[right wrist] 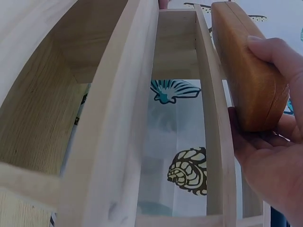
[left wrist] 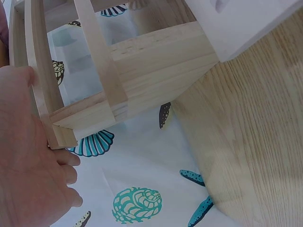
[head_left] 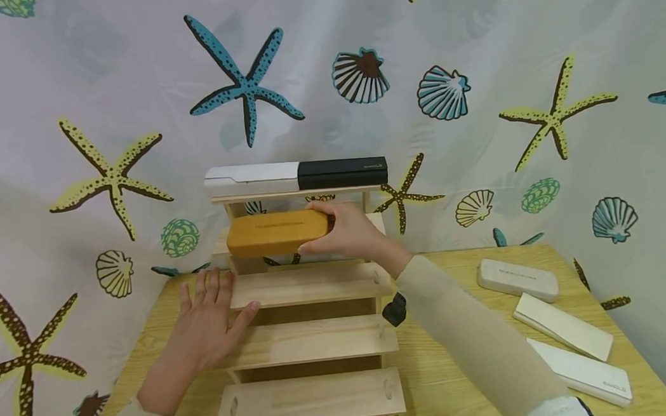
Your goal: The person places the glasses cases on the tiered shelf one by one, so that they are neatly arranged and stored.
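Head view: right grip (head_left: 347, 230) pinches orange case (head_left: 274, 233) at right end; left grip (head_left: 207, 325) spread.

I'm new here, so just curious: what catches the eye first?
Probably the orange case, held at its end by the right hand near the upper part of a stepped wooden rack. Behind it, bold starfish and shells pattern a pale backdrop. A white case and a black case sit end to end on the rack's top shelf.

Perhaps a home: starfish-print cloth (head_left: 313, 63) around a wooden table (head_left: 429, 374).
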